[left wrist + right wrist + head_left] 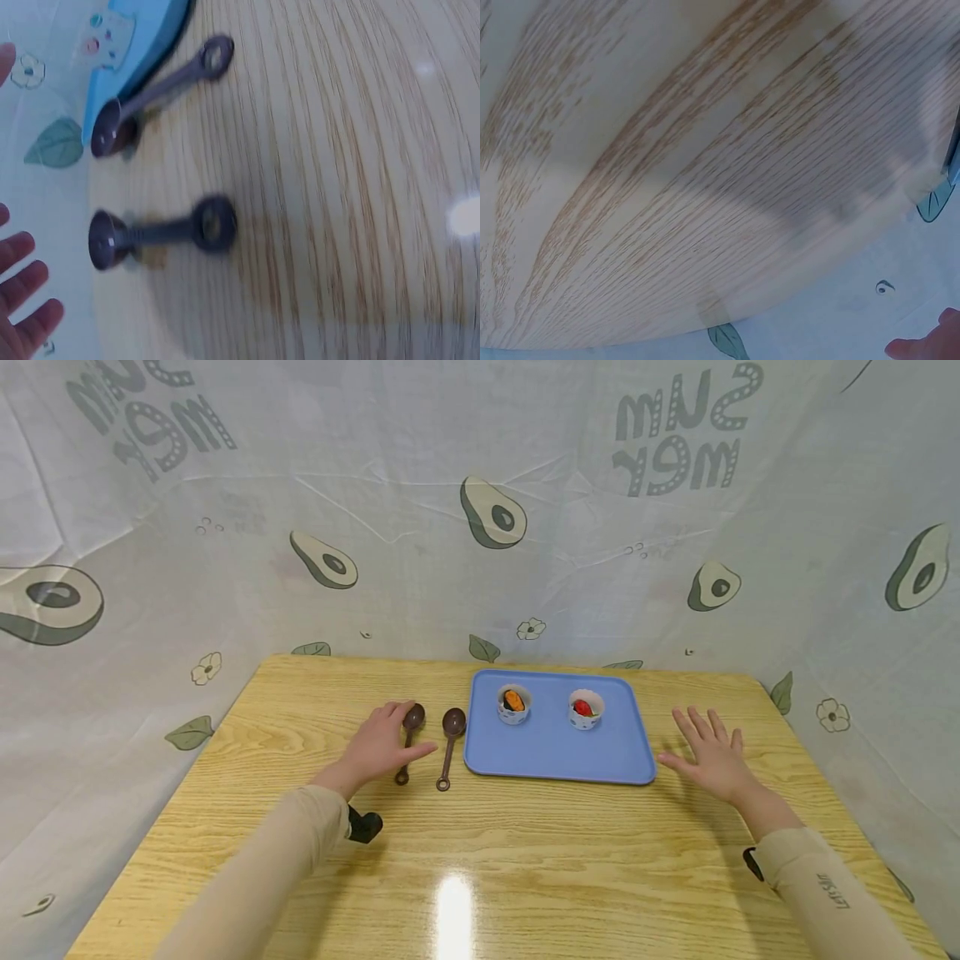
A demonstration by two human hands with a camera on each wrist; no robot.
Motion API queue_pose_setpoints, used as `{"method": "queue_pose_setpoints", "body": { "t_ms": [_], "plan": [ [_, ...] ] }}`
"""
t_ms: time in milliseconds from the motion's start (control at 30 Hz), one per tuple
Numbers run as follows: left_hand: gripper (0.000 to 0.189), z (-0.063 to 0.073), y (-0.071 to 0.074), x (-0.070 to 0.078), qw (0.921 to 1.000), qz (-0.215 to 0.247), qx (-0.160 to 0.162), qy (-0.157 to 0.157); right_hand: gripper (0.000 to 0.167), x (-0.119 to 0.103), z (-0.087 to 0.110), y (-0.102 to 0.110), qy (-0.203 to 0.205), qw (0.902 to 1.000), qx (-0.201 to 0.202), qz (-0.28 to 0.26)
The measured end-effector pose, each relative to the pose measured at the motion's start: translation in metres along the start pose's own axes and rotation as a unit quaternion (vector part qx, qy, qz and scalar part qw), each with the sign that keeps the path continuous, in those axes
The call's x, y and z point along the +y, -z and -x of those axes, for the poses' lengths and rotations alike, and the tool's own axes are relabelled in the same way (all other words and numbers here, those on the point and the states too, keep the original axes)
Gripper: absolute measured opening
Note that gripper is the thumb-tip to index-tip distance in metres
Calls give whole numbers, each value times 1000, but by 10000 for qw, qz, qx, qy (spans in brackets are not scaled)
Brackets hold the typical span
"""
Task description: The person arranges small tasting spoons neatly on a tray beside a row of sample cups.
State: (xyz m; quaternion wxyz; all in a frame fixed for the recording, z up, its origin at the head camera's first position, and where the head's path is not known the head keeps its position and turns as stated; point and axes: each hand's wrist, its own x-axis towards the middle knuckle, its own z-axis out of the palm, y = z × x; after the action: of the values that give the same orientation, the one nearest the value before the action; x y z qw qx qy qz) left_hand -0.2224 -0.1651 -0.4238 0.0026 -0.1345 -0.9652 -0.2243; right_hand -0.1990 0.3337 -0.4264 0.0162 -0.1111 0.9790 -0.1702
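Pointing its bowl away from the person in the head view, the nearer spoon (414,717) lies partly beneath the left hand (381,745), whose fingers are extended and thumb spread across its handle. The farther spoon (453,723) lies just inward of that hand, almost parallel; both long axes lean slightly rightward at the bowl end. Between the hands, a blue tray (555,752) stretches sideways on the table (525,860), carrying a cup with an orange piece (513,700) and a cup with a red piece (582,707). The right hand (716,764) is spread and holding nothing, its thumb near the tray's edge.

In the left wrist view, slightly blurred, both bowls face the fingertip side, handle rings opposite; the left fingers grip neither spoon. The tray stands just past the farther spoon, bounding space inward.

In the right wrist view, only a bit of the right hand shows, too little to tell its pose.
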Motion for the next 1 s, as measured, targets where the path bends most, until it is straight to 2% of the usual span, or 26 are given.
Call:
{"method": "queue_pose_setpoints", "body": {
  "t_ms": [167,267,567,733,867,1000],
  "plan": [
    [86,-4,-4,14,9974,482,-405,348,87,-1,-1,-1,2,10000,-74,-16],
    [88,-7,-8,20,9953,622,-595,438,87,-1,-2,-3,15,9999,-99,14],
    [86,-14,-14,35,9868,1125,-929,705,87,-5,-3,-3,42,9999,-125,18],
    [81,-16,-18,40,9823,1364,-944,870,89,-7,-5,-5,61,9998,-153,56],
    [80,-17,-22,42,9754,1633,-943,1141,91,-6,-7,-8,73,9998,-202,62],
    [76,-19,-28,41,9724,1703,-939,1290,93,-8,-7,-10,88,9996,-248,50]
  ]
}}
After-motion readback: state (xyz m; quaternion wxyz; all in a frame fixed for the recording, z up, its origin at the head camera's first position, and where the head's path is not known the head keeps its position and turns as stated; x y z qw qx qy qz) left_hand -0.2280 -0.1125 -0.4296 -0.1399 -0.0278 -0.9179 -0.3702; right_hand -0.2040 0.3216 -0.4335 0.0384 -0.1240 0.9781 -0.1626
